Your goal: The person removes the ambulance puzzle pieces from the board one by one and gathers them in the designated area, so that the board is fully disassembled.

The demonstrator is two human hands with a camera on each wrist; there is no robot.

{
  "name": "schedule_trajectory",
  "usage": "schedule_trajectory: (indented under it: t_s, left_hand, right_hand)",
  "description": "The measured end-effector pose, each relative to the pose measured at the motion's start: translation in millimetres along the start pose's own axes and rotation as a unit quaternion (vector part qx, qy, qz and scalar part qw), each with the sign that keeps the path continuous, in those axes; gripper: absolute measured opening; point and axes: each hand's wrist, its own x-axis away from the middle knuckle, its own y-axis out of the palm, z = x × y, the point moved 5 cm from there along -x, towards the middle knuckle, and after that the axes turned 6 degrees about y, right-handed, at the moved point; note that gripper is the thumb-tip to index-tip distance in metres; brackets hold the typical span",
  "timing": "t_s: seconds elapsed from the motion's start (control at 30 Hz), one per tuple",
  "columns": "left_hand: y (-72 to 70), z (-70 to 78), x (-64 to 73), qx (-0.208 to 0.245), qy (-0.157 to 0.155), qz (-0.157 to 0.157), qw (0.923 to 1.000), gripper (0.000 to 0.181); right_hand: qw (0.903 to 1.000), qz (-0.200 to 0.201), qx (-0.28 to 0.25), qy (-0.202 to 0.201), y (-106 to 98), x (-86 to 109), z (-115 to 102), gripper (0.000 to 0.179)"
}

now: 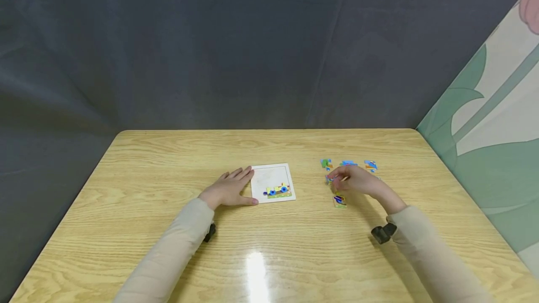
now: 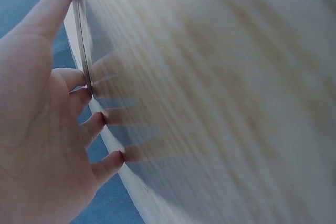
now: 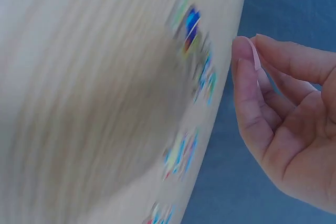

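Observation:
My left hand [image 1: 230,190] lies with spread fingers at the left side of a white puzzle tray [image 1: 291,172], thumb at its lower corner. In the left wrist view, the fingertips of that hand [image 2: 44,108] rest along the tray's edge and the table. Joined puzzle pieces [image 1: 278,191] with a yellow and blue train picture fill the tray's lower right part. Above the loose pieces, my right hand [image 1: 358,180] pinches a thin puzzle piece [image 3: 255,55] between thumb and fingers. Its pale edge shows in the right wrist view; its picture side is hidden.
Several loose puzzle pieces lie right of the tray, among them a green one [image 1: 326,164], a blue and orange one [image 1: 371,166] and one nearest me [image 1: 339,201]. The wooden table [image 1: 168,162] ends at a dark curtain [image 1: 236,60]; a flowered cloth [image 1: 497,130] hangs at right.

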Motion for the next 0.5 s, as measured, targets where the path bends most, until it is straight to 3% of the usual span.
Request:
schedule_trajectory:
  t_s: [0.3, 0.5]
  left_hand:
    - [-2.0, 2.1, 2.6, 0.007, -0.002, -0.002, 1.0, 0.09]
    - [-3.4, 2.1, 3.5, 0.008, -0.001, -0.002, 1.0, 0.09]
  right_hand:
    - [0.9985, 0.023, 0.028, -0.041, 13.5, -23.0, -32.1, 0.025]
    - [0.9976, 0.017, 0.027, -0.062, 26.5, -35.7, -50.1, 0.025]
